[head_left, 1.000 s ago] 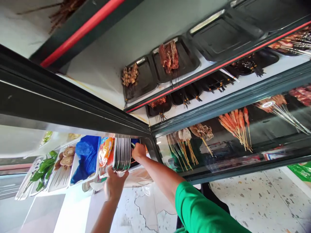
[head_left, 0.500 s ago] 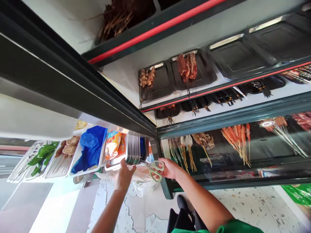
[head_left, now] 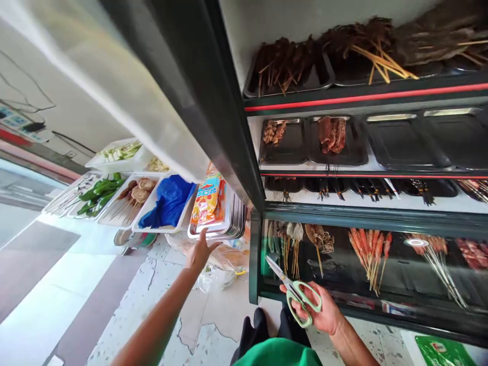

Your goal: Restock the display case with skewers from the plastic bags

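Note:
My right hand (head_left: 322, 309) grips a pair of scissors (head_left: 287, 284) with pale green handles, blades pointing up and left in front of the glass case. My left hand (head_left: 199, 255) is at the near edge of a stack of metal trays (head_left: 237, 223), thumb and forefinger apart. Its other fingers are mostly hidden, and I cannot tell whether it touches the trays. Orange packets (head_left: 209, 201) lie on top of the stack. A white tub with a crumpled blue plastic bag (head_left: 168, 198) stands just left of the trays.
Further left are tubs of skewered food (head_left: 139, 193) and green peppers (head_left: 99, 192). A dark post (head_left: 213, 101) borders the shelves of skewers and metal trays on the right. The glass case below holds orange-red skewers (head_left: 369, 249). Plastic bags (head_left: 217, 269) lie beneath the trays.
My right hand has drawn the scissors away from beside the trays, rightward and nearer to me. The tray stack, tilted on edge before, now lies flatter. The camera view has shifted.

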`<state>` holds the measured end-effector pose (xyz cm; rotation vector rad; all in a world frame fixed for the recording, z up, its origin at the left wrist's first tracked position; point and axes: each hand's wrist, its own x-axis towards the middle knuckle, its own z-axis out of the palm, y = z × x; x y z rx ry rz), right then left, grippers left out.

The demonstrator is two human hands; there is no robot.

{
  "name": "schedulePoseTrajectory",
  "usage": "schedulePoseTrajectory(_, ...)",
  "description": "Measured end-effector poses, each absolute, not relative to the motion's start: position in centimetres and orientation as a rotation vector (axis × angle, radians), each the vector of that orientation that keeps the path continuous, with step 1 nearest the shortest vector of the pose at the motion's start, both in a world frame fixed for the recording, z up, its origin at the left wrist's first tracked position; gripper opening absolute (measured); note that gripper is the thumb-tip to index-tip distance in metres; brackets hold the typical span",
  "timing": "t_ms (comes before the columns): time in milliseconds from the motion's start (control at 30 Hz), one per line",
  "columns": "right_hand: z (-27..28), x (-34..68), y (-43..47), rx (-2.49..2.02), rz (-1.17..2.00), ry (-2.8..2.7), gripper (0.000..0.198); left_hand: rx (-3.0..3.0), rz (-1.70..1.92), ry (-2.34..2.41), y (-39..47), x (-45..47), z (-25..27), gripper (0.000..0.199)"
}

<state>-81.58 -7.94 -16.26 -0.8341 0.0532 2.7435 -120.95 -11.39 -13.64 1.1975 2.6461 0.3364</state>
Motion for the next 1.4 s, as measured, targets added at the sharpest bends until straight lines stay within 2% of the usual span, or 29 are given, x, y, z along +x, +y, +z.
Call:
schedulePoseTrajectory(100,-15.0,-82.5,-8.9,-0.789,2.802,0.034,0.030,1.202,0.245,2.616,-14.5,-122.4,-11.2,0.043)
schedulePoseTrajectory(167,-14.0,-83.4,-9.4,-0.767,2.873,-0.009,0.032,1.205,0.236,2.630,-16.3,-122.7,-9.3,0.036)
schedulePoseTrajectory(267,-11.4,-85.1,-9.4,-0.669,2.959,-0.245,0.040,1.240,0.276,2.704,-17.9,-122.9,-5.3,0.041)
schedulePoseTrajectory(400,-6.3,-87.6,-8.1,-0.547,3.035,-0.710,0.041,1.391,0.510,2.777,-18.3,-123.6,2.7,0.047)
schedulePoseTrajectory(600,1.9,-91.8,-7.2,-0.159,3.260,-0.811,0.056,1.667,0.795,2.726,-18.1,-125.9,12.9,0.045)
schedulePoseTrajectory(700,6.0,-94.0,-8.5,-0.037,3.235,-0.979,0.048,1.740,0.873,2.667,-18.8,-127.2,14.9,0.043)
schedulePoseTrajectory(867,10.2,-99.5,-10.6,-0.016,3.064,-1.386,0.063,1.780,1.024,2.572,-21.3,-129.2,15.5,0.039)
schedulePoseTrajectory(967,11.3,-103.2,-10.1,-0.013,2.789,-1.730,0.058,1.814,1.112,2.531,-22.6,-130.3,15.4,0.039)
schedulePoseTrajectory(1100,13.0,-107.1,-7.9,-0.169,1.820,-2.376,0.048,1.828,1.189,2.549,-23.5,-131.7,15.8,0.040)
schedulePoseTrajectory(1200,14.1,-109.3,-6.5,-0.262,1.144,-2.724,0.056,1.934,1.150,2.509,-23.7,-132.6,16.4,0.041)
schedulePoseTrajectory(1267,14.6,-110.5,-6.2,-0.224,0.906,-2.830,0.062,2.007,1.091,2.452,-23.8,-133.0,16.7,0.041)
schedulePoseTrajectory(1400,15.6,-112.6,-6.9,-0.082,0.711,-2.902,0.063,2.094,0.972,2.364,-23.8,-133.1,17.4,0.039)
